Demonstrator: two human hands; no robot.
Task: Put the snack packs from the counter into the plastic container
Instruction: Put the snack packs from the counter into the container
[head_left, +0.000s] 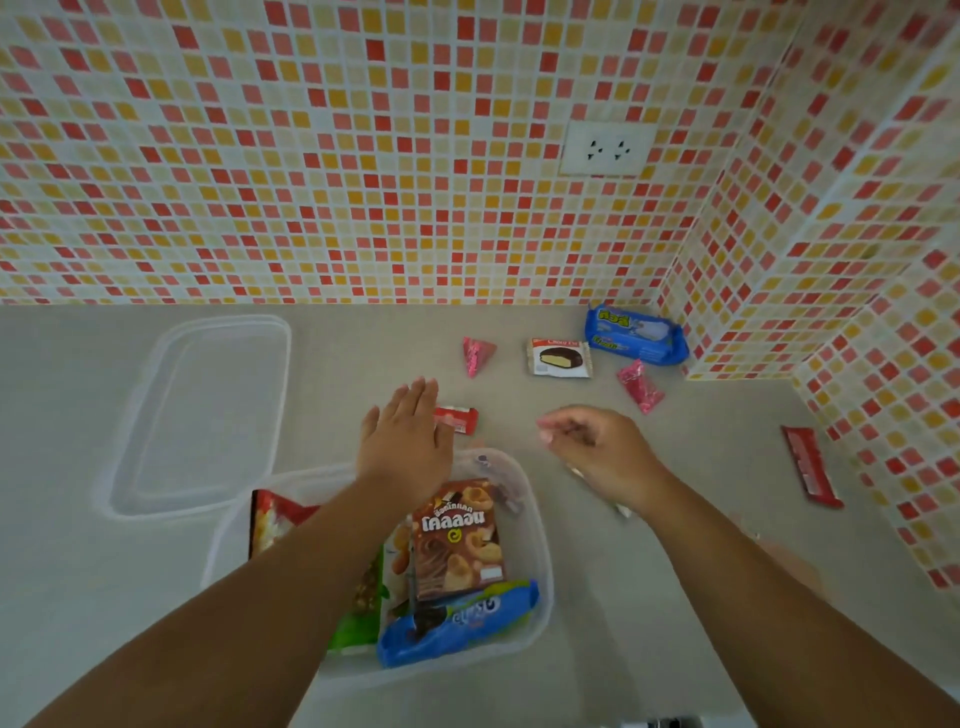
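Snack packs lie in two groups. Inside the clear plastic container (535, 525), which stands at the near middle of the counter (597, 597), are a brown biscuit box (457, 540), a blue cookie pack (457, 621) along its near wall, a green pack (363, 603) and a red bag (275, 519) at its left end, partly hidden by the left forearm. Still out on the counter are a small red wrapper (460, 418) just beyond the container's far rim, two pink sachets (475, 355) (641, 385), a white chocolate-pie pack (560, 357) between them, a blue wafer pack (636, 335) in the far right corner against the wall, and a red bar (810, 465) by the right-hand tiled wall.

The left hand (408, 441) hovers flat over the container's far rim, fingers straight and together, its fingertips next to the small red wrapper; whether they touch it cannot be told. The right hand (597, 447) is to the right of the container with fingers loosely curled; it appears to hold nothing, though motion blur hides the detail.

The container's clear lid (156, 415) lies on the counter's left part, towards the back. A white double socket (608, 149) sits in the mosaic tile wall (311, 156).
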